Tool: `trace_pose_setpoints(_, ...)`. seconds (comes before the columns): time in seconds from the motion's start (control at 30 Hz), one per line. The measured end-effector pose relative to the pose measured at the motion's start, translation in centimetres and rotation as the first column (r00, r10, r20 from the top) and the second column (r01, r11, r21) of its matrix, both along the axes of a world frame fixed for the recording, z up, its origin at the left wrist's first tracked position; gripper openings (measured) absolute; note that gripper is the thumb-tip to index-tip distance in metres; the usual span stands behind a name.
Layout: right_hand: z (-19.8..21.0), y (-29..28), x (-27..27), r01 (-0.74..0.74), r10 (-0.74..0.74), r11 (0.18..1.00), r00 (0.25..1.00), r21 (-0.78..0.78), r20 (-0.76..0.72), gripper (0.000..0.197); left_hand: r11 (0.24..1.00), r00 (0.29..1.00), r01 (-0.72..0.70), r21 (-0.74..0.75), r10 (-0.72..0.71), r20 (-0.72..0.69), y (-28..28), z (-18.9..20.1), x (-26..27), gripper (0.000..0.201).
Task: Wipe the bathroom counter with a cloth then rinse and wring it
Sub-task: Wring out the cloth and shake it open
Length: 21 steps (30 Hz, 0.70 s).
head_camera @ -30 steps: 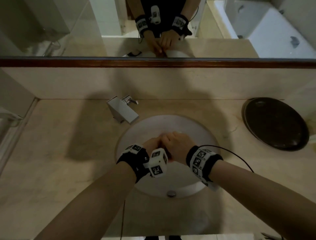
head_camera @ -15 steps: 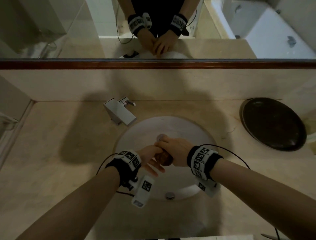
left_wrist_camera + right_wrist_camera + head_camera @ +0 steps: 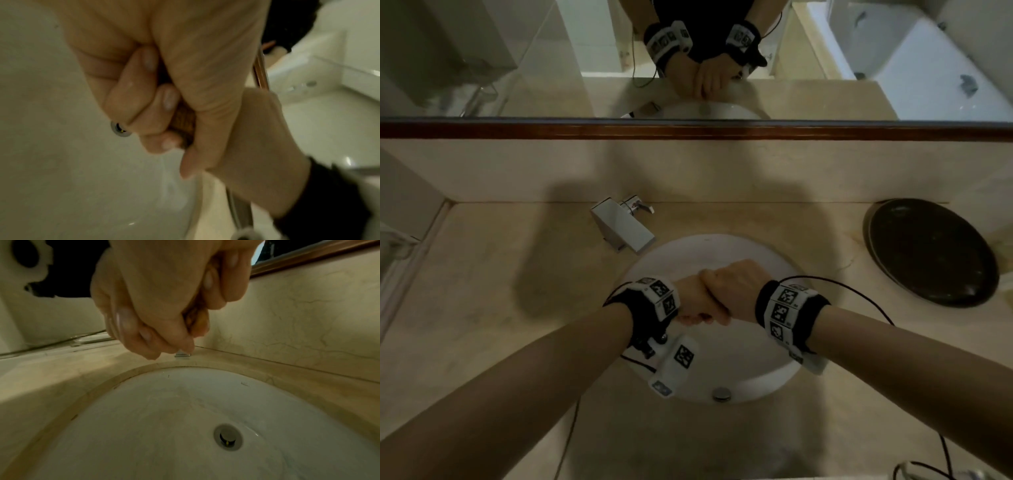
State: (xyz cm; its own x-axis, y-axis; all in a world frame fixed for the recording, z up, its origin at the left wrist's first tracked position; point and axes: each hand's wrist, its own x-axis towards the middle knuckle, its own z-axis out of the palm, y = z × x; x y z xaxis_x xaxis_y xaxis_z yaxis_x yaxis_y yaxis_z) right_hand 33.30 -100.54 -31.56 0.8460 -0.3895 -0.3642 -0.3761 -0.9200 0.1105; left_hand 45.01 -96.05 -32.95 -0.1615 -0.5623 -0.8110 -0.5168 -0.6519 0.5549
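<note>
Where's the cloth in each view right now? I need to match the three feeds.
Head: cloth hidden inside the clasped hands, left hand and right hand, over the sink.
Left wrist: brown cloth shows between the curled fingers, centre.
Right wrist: brown cloth peeks under the grip, upper centre.
Shared landmark: drain.

Sink [image 3: 739, 250] set in the counter [image 3: 482, 291], centre. Faucet [image 3: 625, 228] at sink's far-left rim. Tray [image 3: 931, 253] on counter far right, well apart from sink. Both hands, left hand [image 3: 690, 299] and right hand [image 3: 732, 291], touching, over the sink with cloth [image 3: 184, 120] between. Drain [image 3: 227, 437] in sink. Mirror [image 3: 517, 68] behind counter.
</note>
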Motion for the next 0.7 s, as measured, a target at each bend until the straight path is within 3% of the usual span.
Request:
trace_pose_setpoints(0.1,-0.5,0.2,0.7,0.090,-0.088,0.996,0.994,0.026,-0.070,0.018,0.981,0.947,0.137,-0.135,-0.090,0.308,-0.2,-1.2,-1.3,0.012)
trace_pose_setpoints(0.2,-1.3,0.3,1.0,0.182,-0.172,0.979,0.979,0.086,-0.110,0.016,0.905,0.781,0.403,-0.134,-0.264,0.566,0.2,-3.2,-2.0,0.014)
trace_pose_setpoints(0.27,-2.0,0.5,1.2,0.278,-0.261,0.956,0.952,0.090,-0.160,0.023,0.855,0.680,0.502,-0.132,-0.295,0.671,0.6,-4.2,-2.1,0.027)
trace_pose_setpoints(0.4,-3.3,1.0,2.0,0.555,-0.495,0.824,0.803,0.113,-0.331,0.023,0.819,0.661,0.537,-0.201,-0.260,0.704,1.0,-4.5,-2.0,0.027)
trace_pose_setpoints(0.47,-4.0,0.8,2.2,0.641,-0.540,0.744,0.744,0.189,-0.394,0.023,0.775,0.610,0.600,-0.195,-0.286,0.739,1.1,-4.1,-2.0,0.020)
trace_pose_setpoints(0.53,-4.5,0.6,2.1,0.689,-0.550,0.659,0.715,0.302,-0.431,0.012,0.708,0.537,0.686,-0.169,-0.336,0.774,1.0,-3.5,-1.9,0.019)
trace_pose_setpoints(0.63,-5.1,0.8,1.4,0.709,-0.571,0.520,0.703,0.476,-0.423,0.025,0.631,0.487,0.754,-0.183,-0.351,0.800,1.0,-3.1,-1.8,0.023)
trace_pose_setpoints(0.7,-5.2,0.9,1.1,0.679,-0.581,0.524,0.727,0.515,-0.367,0.021,0.621,0.482,0.759,-0.194,-0.336,0.809,1.1,-3.1,-1.7,0.024)
